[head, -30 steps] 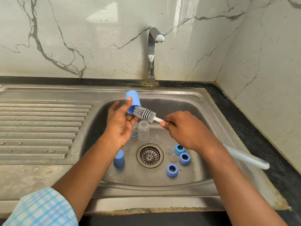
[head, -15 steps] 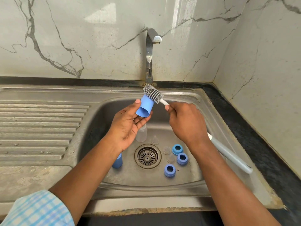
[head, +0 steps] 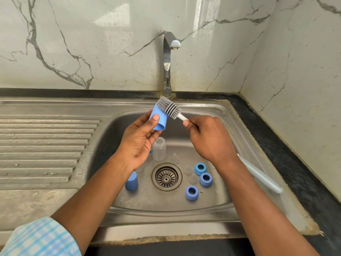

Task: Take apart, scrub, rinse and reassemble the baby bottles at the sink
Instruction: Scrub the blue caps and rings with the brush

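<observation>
Over the sink (head: 118,137), the left hand (head: 140,143) holds a blue cap (head: 160,121) raised above the basin. Its thumb (head: 156,117) presses flat on the cap's near side while the other fingers curl round behind and under it, so the cap sits out at the fingertips and not in the palm. The cap is tilted, with its open mouth pointing down and towards the camera and its closed end up and away. The grey bristled head of a bottle brush (head: 168,108) lies across that upper end on the outside of the cap, apparently touching it. The right hand (head: 210,139) is closed round the brush's white neck just behind the head, with the fingertips (head: 186,123) pinching it. The pale handle comes out past the wrist and slants over the sink's right rim. On the basin floor below the hands, a clear bottle (head: 159,148) stands upright just beyond the drain (head: 167,176). A second blue cap (head: 131,181) stands left of the drain, near the left forearm. Three blue collar rings (head: 200,168) lie to the right of the drain, with small clear nipples (head: 188,169) among and beside them. The tap (head: 168,61) rises behind the basin, and no water can be seen at its spout. The ribbed drainboard (head: 46,145) stretches left, and a checked sleeve (head: 40,237) shows at the lower left.
</observation>
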### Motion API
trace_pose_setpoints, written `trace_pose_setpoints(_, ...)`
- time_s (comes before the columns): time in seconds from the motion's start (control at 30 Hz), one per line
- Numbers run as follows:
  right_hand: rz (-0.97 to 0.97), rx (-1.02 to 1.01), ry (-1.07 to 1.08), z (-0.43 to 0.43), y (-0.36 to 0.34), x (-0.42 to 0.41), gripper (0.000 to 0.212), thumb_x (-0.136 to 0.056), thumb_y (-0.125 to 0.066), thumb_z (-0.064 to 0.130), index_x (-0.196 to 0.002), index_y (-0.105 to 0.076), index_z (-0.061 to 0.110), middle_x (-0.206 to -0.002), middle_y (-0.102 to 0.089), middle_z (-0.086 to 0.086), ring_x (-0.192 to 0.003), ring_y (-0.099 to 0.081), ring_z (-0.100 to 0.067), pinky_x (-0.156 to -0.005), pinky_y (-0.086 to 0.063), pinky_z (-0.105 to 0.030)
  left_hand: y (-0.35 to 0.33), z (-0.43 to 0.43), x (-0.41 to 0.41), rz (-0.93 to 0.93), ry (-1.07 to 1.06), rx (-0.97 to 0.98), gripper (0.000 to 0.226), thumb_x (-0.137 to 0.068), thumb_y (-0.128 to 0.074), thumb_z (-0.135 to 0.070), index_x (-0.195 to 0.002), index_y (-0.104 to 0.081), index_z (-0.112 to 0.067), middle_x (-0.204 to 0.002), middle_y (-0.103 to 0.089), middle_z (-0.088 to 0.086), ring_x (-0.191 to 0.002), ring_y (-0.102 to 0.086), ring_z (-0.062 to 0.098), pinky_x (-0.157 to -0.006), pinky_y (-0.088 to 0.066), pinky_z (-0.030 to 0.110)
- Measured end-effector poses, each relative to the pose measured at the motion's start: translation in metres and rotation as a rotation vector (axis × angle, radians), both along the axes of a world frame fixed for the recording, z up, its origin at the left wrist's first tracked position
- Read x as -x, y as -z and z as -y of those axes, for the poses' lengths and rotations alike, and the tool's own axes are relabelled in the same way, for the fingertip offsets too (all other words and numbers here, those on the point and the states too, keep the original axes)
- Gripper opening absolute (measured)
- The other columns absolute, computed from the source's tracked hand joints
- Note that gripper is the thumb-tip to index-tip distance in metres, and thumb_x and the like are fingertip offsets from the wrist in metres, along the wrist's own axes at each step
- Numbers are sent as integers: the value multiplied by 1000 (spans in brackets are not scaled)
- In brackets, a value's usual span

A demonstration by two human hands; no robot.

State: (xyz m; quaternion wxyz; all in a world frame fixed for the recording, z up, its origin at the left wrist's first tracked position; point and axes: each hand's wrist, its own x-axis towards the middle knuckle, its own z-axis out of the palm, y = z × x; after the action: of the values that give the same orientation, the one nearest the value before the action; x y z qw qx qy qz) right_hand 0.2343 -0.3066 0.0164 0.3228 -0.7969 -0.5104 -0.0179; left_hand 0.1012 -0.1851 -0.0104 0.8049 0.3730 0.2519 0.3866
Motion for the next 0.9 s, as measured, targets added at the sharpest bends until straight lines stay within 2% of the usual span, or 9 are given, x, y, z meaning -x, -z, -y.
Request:
trace_pose_setpoints(0.1,-25,67,-95,3,-5,9,47,-101,-52,36,-56,-39,28,-49,-41,6,-47,-38,-11,-48,-24,-29,2,-2,2,-7,-21,21,55,-71,-70,-27,-119,-63,-1,-107,-73,10,-95,-72,14,-87,-57,24)
trace_pose_setpoints(0.2,-26,32,-42,3,-7,7,47,-100,-52,37,-56,-40,27,-49,-41,6,-46,-38,-12,-48,-23,-29,0,1,2,-15,30,-7,46,-71,-70,-29,-112,-65,-7,-98,-75,5,-89,-72,12,-84,-58,25)
trace_pose_setpoints(0.27,10,-5,63,2,-6,4,44,-100,-51,39,-60,-44,23,-51,-44,6,-50,-43,-18,-51,-26,-29,-2,4,0,-37,46,-52,37,-71,-72,-21,-107,-66,-12,-94,-76,3,-84,-72,12,-81,-60,28)
trace_pose_setpoints(0.37,37,-15,155,1,-3,-2,42,-100,-50,40,-63,-44,22,-55,-43,5,-55,-45,-23,-55,-30,-30,-1,3,-3,-108,-32,-151,37,-76,-74,-1,-110,-68,-13,-95,-76,0,-85,-72,14,-82,-60,31)
trace_pose_setpoints(0.47,24,53,20,5,-5,2,37,-100,-51,39,-66,-50,24,-53,-45,6,-52,-45,-18,-51,-26,-29,4,-2,-1,-252,-149,-305,46,-75,-77,6,-117,-68,-11,-100,-75,1,-91,-70,11,-79,-56,25)
trace_pose_setpoints(0.57,41,149,-85,5,-7,18,38,-100,-51,41,-65,-49,27,-53,-46,6,-50,-43,-10,-50,-27,-29,6,0,1,-340,-179,-406,38,-73,-78,5,-108,-72,-10,-92,-77,-1,-84,-70,6,-74,-53,21)
trace_pose_setpoints(0.67,64,88,17,0,-8,23,32,-101,-48,41,-72,-51,27,-57,-46,7,-52,-42,-10,-49,-26,-28,5,2,1,-320,-168,-470,37,-74,-78,5,-108,-72,-10,-97,-77,-1,-92,-72,9,-79,-55,21)
trace_pose_setpoints(0.77,67,40,146,-4,-7,24,31,-102,-45,40,-75,-51,26,-64,-50,4,-60,-46,-21,-55,-30,-31,5,3,-2,-308,-223,-463,47,-74,-80,5,-116,-69,-12,-101,-76,-3,-96,-71,8,-81,-56,20)
trace_pose_setpoints(0.9,100,35,243,-8,-6,26,35,-104,-41,40,-89,-64,18,-75,-54,-1,-67,-43,-25,-63,-32,-32,7,8,-4,-316,-280,-493,48,-73,-82,2,-117,-68,-13,-101,-75,-6,-94,-71,4,-79,-56,20)
